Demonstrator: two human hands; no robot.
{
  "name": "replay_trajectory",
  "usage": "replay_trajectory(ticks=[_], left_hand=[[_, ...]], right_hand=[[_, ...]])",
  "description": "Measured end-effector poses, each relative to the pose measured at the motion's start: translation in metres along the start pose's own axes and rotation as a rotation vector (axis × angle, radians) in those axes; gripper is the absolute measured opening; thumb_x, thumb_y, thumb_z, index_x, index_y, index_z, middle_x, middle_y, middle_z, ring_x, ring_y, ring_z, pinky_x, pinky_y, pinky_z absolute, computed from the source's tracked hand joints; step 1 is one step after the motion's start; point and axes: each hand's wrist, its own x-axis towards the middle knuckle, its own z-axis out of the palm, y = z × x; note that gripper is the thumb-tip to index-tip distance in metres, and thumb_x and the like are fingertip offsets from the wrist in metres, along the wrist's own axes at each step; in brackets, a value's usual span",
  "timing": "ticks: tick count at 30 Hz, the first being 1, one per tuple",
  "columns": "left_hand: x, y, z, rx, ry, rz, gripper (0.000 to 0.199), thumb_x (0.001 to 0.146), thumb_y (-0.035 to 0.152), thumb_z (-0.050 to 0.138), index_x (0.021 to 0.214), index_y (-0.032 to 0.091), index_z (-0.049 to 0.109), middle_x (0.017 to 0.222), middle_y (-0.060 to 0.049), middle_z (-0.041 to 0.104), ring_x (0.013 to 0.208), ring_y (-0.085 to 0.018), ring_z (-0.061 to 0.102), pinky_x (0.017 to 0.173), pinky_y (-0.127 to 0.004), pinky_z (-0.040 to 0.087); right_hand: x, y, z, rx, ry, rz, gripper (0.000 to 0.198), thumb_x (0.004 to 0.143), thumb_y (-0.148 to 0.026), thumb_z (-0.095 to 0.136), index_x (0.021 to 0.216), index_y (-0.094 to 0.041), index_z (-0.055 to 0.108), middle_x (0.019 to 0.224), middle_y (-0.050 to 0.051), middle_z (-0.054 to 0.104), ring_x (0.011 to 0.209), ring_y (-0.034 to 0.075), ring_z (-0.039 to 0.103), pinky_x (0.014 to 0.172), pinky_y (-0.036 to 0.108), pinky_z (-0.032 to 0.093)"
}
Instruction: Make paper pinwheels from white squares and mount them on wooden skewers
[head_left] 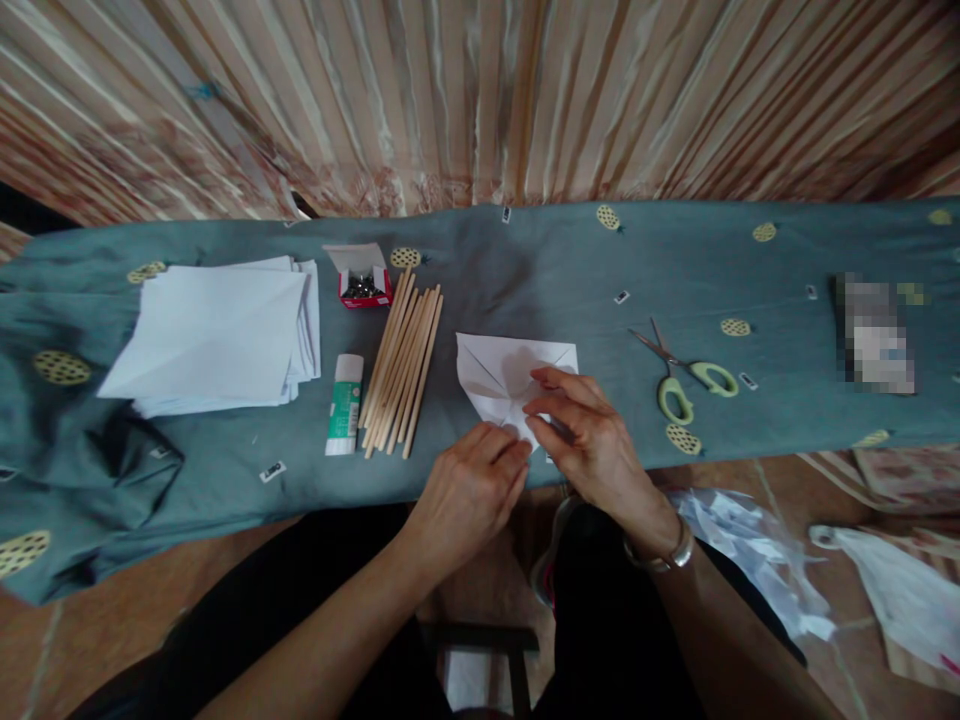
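Observation:
A square sheet of white paper (484,368) lies on the cloth in front of me, with lines or cuts running inward from its far corners. My left hand (474,478) is closed at the paper's near edge, fingertips pressed together on it. Over its right side is my right hand (589,435), with curved fingers held apart and the tips by the paper's middle. Both hands hide the near part of the sheet. To the left lies a bundle of wooden sticks (403,365), beside a glue stick (346,405). Scissors with green handles (679,372) lie opened to the right.
A stack of white paper (217,330) lies at the left. Behind the glue stick stands an open red box (365,290) of small metal pieces. A blurred-out object (877,335) is at the far right. Clear plastic with paper scraps (757,550) lies on the floor.

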Motion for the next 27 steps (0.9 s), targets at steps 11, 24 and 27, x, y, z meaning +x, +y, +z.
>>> replay_trajectory(ticks=[11,24,27], left_hand=[[0.0,0.0,0.0,-0.003,-0.008,-0.004,0.02,0.089,0.016,0.049,0.104,0.011,0.061,0.098,-0.008,0.064,0.093,-0.019,0.058,0.084,-0.035,0.055],[0.003,0.001,-0.001,0.022,-0.071,-0.028,0.017,0.088,0.015,0.048,0.099,0.012,0.061,0.092,-0.007,0.061,0.089,-0.02,0.057,0.08,-0.034,0.054],[0.003,0.002,-0.002,0.044,-0.079,-0.036,0.014,0.088,0.017,0.049,0.097,0.014,0.06,0.09,-0.006,0.061,0.087,-0.019,0.057,0.078,-0.034,0.054]], right_hand=[[-0.002,-0.005,0.0,-0.064,-0.014,-0.076,0.026,0.092,-0.02,0.045,0.105,-0.021,0.067,0.13,0.009,0.055,0.118,0.026,0.049,0.097,0.048,0.047],[-0.012,-0.013,0.011,-0.225,-0.086,-0.043,0.039,0.087,-0.011,0.041,0.12,-0.026,0.056,0.138,0.007,0.046,0.127,0.03,0.042,0.102,0.051,0.042],[-0.014,-0.013,0.014,-0.237,-0.092,-0.031,0.042,0.087,-0.01,0.04,0.122,-0.028,0.055,0.139,0.007,0.046,0.129,0.029,0.04,0.104,0.048,0.04]])
